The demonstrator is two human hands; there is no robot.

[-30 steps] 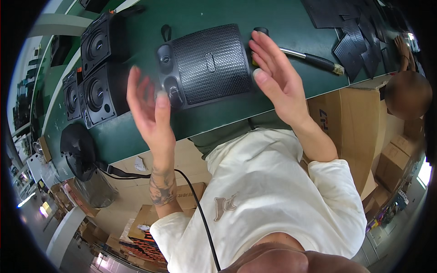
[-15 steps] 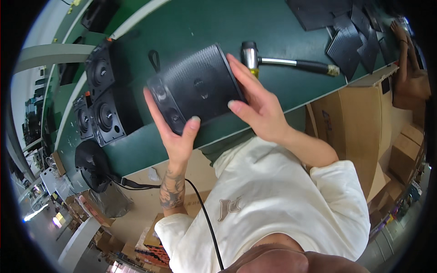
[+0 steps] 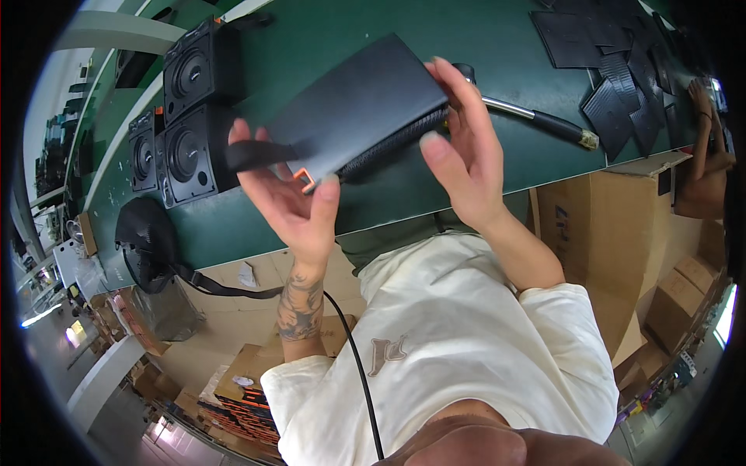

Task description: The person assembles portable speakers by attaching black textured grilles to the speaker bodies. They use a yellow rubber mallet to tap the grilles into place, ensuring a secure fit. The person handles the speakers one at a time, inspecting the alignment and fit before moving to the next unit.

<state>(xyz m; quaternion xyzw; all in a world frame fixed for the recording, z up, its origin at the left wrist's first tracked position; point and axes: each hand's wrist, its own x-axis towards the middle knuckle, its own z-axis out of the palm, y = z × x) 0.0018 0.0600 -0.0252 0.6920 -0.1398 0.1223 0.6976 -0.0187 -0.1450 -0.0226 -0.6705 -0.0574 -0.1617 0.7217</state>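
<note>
A black box-shaped speaker (image 3: 353,101) is held above the green bench between my two hands. It lies tilted, with a smooth side facing up and the ribbed grille edge (image 3: 392,147) toward me. My left hand (image 3: 287,210) grips its left end, thumb near an orange bracket-like piece (image 3: 303,179). A black strap (image 3: 260,154) extends from that end across my left fingers. My right hand (image 3: 470,155) holds the right end, fingers along the far side and thumb on the near side. Just beyond my right fingers lies a mallet (image 3: 548,128), its head partly hidden.
Several black speaker boxes (image 3: 186,151) with exposed round drivers stand at the left. A black mesh-covered object (image 3: 148,237) sits at the bench's near left. Black panels (image 3: 571,39) are piled far right, near another person's arm (image 3: 703,116). A large cardboard box (image 3: 598,225) stands below the right edge.
The speaker has been turned over: its grille front faced up before, and now a smooth side does. The orange piece has come into view, and the strap now lies by my left fingers.
</note>
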